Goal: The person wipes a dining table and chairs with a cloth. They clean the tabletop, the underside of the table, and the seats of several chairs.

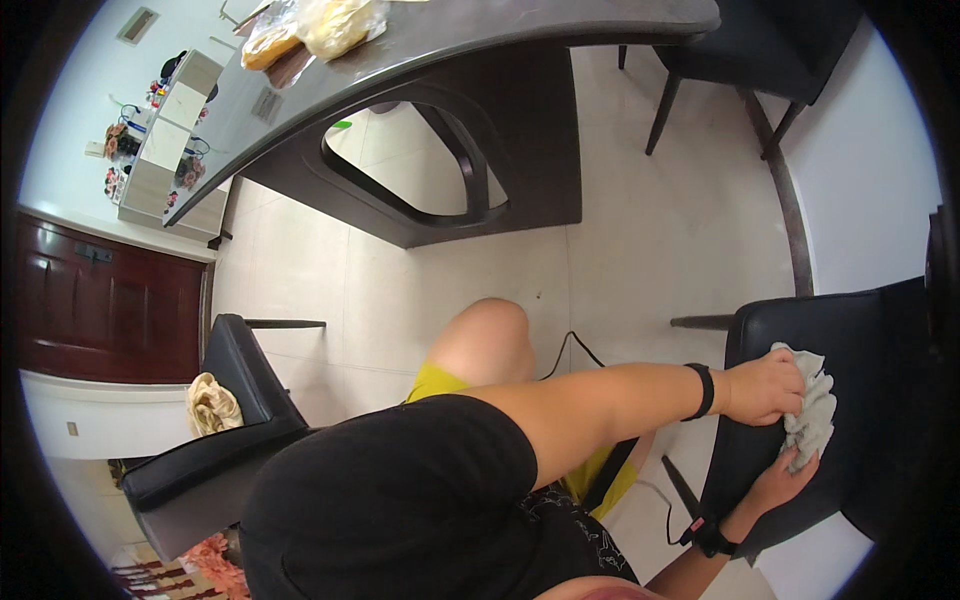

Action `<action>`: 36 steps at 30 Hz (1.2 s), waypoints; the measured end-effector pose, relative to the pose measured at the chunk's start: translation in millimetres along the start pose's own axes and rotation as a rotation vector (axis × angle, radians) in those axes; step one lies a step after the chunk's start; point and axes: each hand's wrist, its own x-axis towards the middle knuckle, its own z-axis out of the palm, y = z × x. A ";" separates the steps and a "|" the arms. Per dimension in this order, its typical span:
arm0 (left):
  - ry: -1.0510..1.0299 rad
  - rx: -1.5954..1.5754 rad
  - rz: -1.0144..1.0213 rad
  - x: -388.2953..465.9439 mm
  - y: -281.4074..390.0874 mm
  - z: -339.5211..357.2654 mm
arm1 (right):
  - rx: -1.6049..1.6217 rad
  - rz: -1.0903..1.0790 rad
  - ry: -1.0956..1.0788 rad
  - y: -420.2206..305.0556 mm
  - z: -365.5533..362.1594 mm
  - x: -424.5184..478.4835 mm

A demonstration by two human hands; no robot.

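Note:
A crumpled light grey cloth [814, 416] lies on the black padded seat of a chair [765, 326] at the right. My left hand [761, 390] reaches across with curled fingers gripping the cloth's near side; a black band circles that wrist. From below, my right hand [784, 480] holds the cloth's lower end between thumb and fingers. A black wrist device [712, 540] sits on my right wrist. Folds of cloth hide some fingertips.
A dark table [495, 30] ahead bears plastic-bagged food [337, 30]. Another black chair [750, 52] stands beyond, by the white wall. At left, a black chair [247, 382] carries a beige cloth [214, 405]. A thin black cable [574, 337] runs near my knee.

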 end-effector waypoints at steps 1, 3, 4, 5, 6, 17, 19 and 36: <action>0.032 0.013 0.021 -0.2 -2.0 0.8 | 0.016 -0.013 -0.012 3.0 -0.3 2.4; 0.103 0.032 0.048 -0.8 2.4 8.5 | -0.005 -0.035 -0.029 7.4 -6.2 5.6; 0.119 0.042 0.042 -1.1 2.4 10.8 | -0.010 -0.028 -0.049 8.4 -8.5 8.3; 0.096 0.011 0.029 -4.0 -0.3 9.2 | -0.016 -0.022 -0.070 9.2 -7.7 9.5; 0.083 -0.017 0.015 -0.2 -0.7 8.6 | -0.043 -0.030 -0.084 9.9 -8.6 9.6; 0.091 -0.034 -0.467 -106.0 35.6 -181.4 | 0.380 -0.325 -0.512 -176.7 18.2 -30.2; 0.215 0.160 -0.555 -132.4 37.1 -229.2 | 0.563 -0.305 -0.606 -207.1 62.0 -40.1; 0.985 0.367 -0.076 -103.1 91.8 -442.1 | 0.798 -1.104 0.253 -561.1 151.0 22.2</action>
